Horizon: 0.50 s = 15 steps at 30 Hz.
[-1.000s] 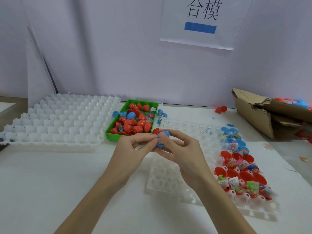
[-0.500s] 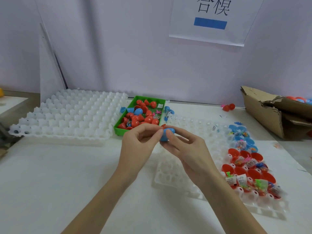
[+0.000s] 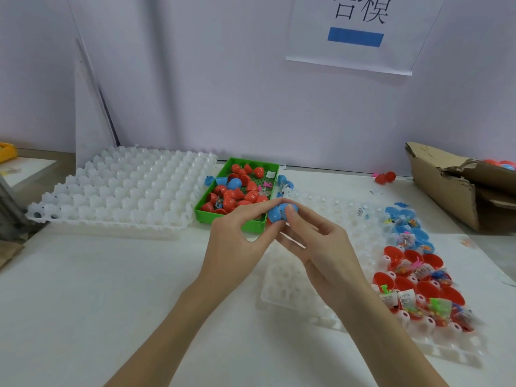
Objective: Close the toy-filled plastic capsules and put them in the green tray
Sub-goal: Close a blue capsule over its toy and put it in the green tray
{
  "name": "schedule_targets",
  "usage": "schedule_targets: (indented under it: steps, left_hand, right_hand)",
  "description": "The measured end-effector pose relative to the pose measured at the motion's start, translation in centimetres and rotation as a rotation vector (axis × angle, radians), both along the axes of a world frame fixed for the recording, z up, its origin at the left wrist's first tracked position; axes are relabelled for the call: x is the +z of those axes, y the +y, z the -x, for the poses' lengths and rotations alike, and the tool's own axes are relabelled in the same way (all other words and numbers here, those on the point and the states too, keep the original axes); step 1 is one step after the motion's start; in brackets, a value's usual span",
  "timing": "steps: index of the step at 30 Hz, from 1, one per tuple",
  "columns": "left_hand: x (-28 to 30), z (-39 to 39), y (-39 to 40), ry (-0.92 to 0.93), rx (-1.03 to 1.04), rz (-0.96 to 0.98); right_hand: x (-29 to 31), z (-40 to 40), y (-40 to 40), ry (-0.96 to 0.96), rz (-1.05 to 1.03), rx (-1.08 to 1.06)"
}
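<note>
Just at 5 o'clock of rectangular green plastic tray (image 3: 254,226), left hand (image 3: 237,241) and right hand (image 3: 315,247) both pinching small blue plastic capsule (image 3: 280,213).

open table (image 3: 83,289) front-left; white cell trays (image 3: 125,196) flank green tray (image 3: 252,224).

This looks like a small toy-packing workroom, not a home. A plain white tabletop (image 3: 83,303) holds big white holder trays (image 3: 120,191) with many little cups, a green tray (image 3: 237,216) full of red and blue capsule pieces (lots and lots of them), and rows of open capsules (image 3: 418,286) with tiny toys inside. A paper sign (image 3: 360,32) hangs on the bare wall, and a torn cardboard box (image 3: 446,185) sits at the side.
</note>
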<state>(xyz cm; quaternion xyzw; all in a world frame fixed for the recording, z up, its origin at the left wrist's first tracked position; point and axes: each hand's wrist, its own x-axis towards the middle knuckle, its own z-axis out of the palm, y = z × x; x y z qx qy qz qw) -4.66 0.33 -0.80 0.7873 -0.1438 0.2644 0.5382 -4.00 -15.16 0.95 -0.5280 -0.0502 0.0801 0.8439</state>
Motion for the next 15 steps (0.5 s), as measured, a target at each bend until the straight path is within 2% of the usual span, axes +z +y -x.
schedule_targets:
  steps: [4,8,12,15]
  left_hand:
    - [-0.22,-0.09,-0.02,-0.102,0.048,-0.043]
    - [-0.42,-0.14,0.04,-0.145,0.088,-0.084]
    - [-0.16,-0.25,0.32,-0.024,0.003,0.082]
    - [0.02,-0.39,0.45,-0.009,-0.041,0.134]
  right_hand:
    - [0.18,0.22,0.26,-0.051,0.014,-0.028]
    - [0.31,0.24,0.29,-0.030,-0.021,0.029]
    - [0.46,0.07,0.03,-0.013,-0.067,0.074]
    - [0.44,0.02,-0.08,0.006,-0.099,0.082]
